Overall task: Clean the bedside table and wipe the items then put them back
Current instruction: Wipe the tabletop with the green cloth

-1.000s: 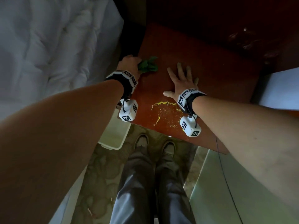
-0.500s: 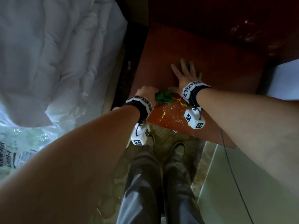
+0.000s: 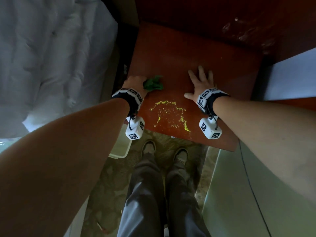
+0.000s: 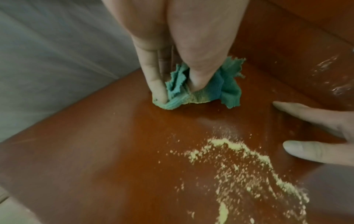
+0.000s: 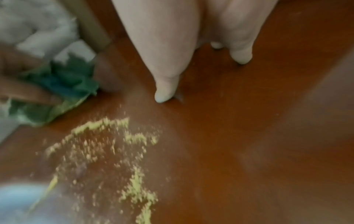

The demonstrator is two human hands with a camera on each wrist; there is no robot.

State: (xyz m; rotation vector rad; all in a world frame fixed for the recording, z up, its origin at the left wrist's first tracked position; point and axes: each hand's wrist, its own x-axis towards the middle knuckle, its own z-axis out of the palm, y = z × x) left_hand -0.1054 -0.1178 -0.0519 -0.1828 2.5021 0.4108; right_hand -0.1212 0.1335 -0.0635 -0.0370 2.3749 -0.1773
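Note:
The reddish-brown bedside table (image 3: 179, 53) has a patch of yellow powder (image 3: 169, 115) near its front edge, also seen in the left wrist view (image 4: 247, 168) and the right wrist view (image 5: 107, 145). My left hand (image 3: 135, 82) grips a crumpled green cloth (image 3: 153, 83) and presses it on the table's left side, behind the powder; thumb and fingers pinch the cloth (image 4: 193, 91). My right hand (image 3: 200, 82) lies flat on the table with fingers spread, to the right of the powder. In the right wrist view the cloth (image 5: 63, 84) is blurred at the left.
A white duvet (image 3: 51, 57) covers the bed on the left. A pale bin (image 3: 121, 147) stands on the floor below the table's front left corner. My legs and shoes (image 3: 148, 147) stand on patterned flooring. A pale green surface (image 3: 248, 194) lies at lower right.
My left hand, which had brought the cloth to the powder half a second ago, has moved back to the table's left side. The powder is spread in a different shape. The right hand stays flat.

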